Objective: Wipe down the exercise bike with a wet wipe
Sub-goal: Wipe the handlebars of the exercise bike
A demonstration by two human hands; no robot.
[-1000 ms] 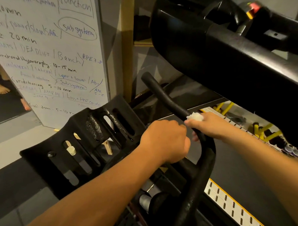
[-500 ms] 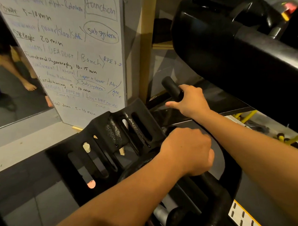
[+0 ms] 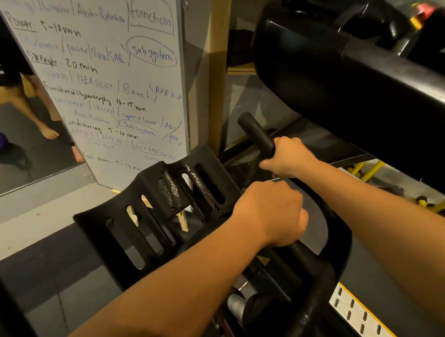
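Handlebar [image 3: 256, 134]: black curved bar of the exercise bike, beside a slotted black bracket [image 3: 164, 211]; capped end points up toward the whiteboard [image 3: 105, 88]
Right hand [image 3: 288, 158]: fingers wrapped round the bar just below the capped end
Left hand [image 3: 270, 213]: fingers curled tight round the bar's lower stretch, close to the bracket
Whiteboard: handwritten workout notes; stands against the wall

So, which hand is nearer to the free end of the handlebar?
Right. The right hand grips the handlebar just below its free end; the left hand grips it further down, closer to the person.
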